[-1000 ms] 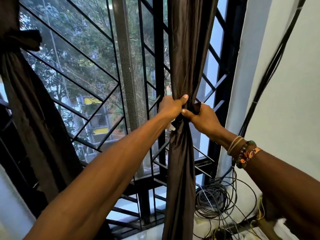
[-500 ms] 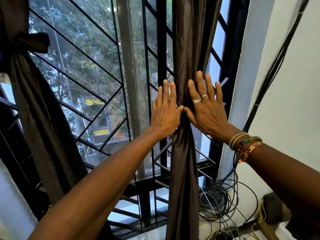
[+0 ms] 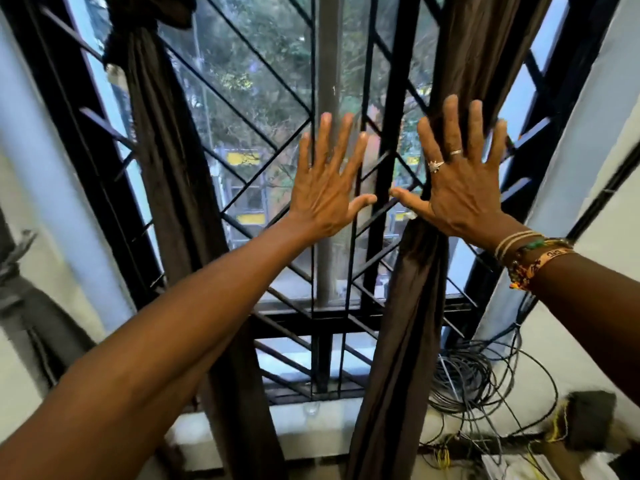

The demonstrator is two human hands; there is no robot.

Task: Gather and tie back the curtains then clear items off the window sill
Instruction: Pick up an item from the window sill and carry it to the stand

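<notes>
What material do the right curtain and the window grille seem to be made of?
Right curtain: likely a satin-like woven fabric, dark brown, with a soft sheen along its folds.
Window grille: probably metal painted black, judging by its thin straight bars.

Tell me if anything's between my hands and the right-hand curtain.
Nothing visible does. The right hand is spread open in front of the right curtain, and the left hand is open just left of it, before the window grille.

On the right hand (image 3: 457,188) a star-shaped silver ring (image 3: 434,165) and a plain silver band (image 3: 455,152) are worn. The right wrist (image 3: 493,221) is wrapped in tan cord loops (image 3: 512,240), green beads (image 3: 535,243) and an orange woven band (image 3: 550,253) with dark lettering.
</notes>
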